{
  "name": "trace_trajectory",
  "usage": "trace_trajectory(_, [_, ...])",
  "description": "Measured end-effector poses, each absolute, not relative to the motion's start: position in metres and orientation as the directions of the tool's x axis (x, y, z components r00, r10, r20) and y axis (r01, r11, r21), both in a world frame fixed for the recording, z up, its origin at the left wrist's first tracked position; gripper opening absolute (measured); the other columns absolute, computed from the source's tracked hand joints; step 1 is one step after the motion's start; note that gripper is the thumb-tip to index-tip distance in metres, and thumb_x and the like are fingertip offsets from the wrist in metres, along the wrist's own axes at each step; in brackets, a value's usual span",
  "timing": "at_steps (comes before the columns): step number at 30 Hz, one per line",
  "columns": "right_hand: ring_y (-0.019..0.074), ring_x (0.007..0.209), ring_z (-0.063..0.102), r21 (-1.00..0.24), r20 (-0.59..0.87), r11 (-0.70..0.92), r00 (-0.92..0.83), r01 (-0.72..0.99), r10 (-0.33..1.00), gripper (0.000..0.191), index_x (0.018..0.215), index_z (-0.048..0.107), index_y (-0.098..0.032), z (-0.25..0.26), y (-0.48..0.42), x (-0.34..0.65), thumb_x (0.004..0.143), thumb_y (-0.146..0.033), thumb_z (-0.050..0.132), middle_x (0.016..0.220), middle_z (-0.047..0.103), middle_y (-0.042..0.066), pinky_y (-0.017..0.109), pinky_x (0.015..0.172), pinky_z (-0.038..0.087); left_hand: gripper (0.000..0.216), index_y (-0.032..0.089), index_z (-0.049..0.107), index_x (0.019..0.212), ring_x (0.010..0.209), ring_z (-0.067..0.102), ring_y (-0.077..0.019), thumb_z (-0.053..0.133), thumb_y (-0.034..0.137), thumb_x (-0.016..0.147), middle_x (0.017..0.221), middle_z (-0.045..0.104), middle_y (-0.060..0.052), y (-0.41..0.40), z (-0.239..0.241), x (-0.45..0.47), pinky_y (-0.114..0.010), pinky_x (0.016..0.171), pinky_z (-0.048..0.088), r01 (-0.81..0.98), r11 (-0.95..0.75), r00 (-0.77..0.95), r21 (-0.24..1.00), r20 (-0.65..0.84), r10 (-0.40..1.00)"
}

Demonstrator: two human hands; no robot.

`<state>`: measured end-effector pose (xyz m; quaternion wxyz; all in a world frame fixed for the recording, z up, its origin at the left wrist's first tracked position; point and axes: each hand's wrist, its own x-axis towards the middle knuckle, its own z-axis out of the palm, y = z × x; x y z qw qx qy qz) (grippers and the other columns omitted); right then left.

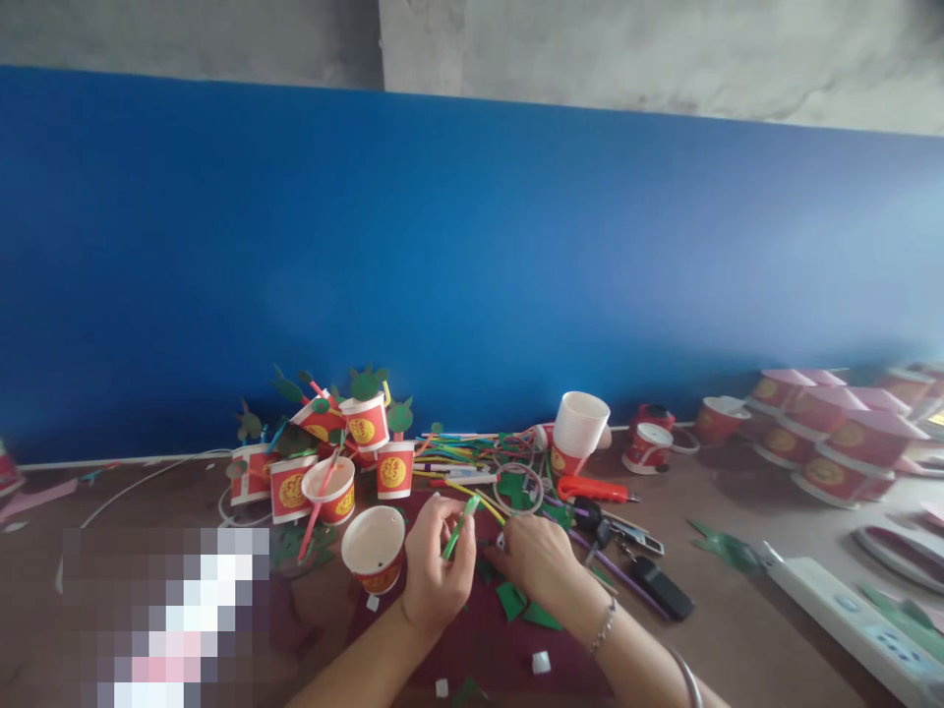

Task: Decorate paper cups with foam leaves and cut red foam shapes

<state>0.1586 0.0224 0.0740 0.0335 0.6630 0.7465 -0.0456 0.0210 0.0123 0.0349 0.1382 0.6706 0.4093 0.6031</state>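
My left hand is closed around a short green straw, which tilts up to the right between thumb and fingers. Just right of it, my right hand reaches down with curled fingers. A small whitish bit shows at its fingertips, too small to name. Close to my left hand stands a red and white paper cup with its open mouth upward. Green paper scraps lie under my right wrist on a dark red mat. A yellow straw points toward my right hand.
Decorated paper cups cluster at the back left. Behind my hands lie many colored straws. A stack of white cups, an orange utility knife and keys are to the right, with a power strip farther right.
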Motion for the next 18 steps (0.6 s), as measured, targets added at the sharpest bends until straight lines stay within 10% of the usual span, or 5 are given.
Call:
trace_trajectory(10, [0.029,0.082,0.066,-0.091,-0.064,0.115,-0.121,0.989,0.991,0.025,0.08,0.069,-0.015,0.075,0.023,0.164,0.076,-0.036,0.056,0.084,0.071,0.014,0.03,0.063,0.044,0.009,0.017,0.055,0.089,0.067,0.054,-0.0148,0.051,0.023,0.084,0.079,0.06,-0.005,0.015,0.035,0.022,-0.026,0.061,0.045,0.342,-0.602,-0.123,0.721,0.67,0.732])
trace_trajectory(18, [0.0137,0.057,0.055,-0.755,0.334,0.312,-0.071,0.576,0.94,0.025,0.078,0.064,-0.018,0.089,0.025,0.161,0.085,-0.032,0.045,0.066,0.064,0.002,0.023,0.055,0.04,0.021,0.017,0.054,0.089,0.063,0.053,-0.0126,0.055,0.036,0.082,0.072,0.057,-0.001,0.019,0.046,0.028,-0.022,0.058,0.043,-0.002,-0.371,-0.261,0.929,0.357,0.897])
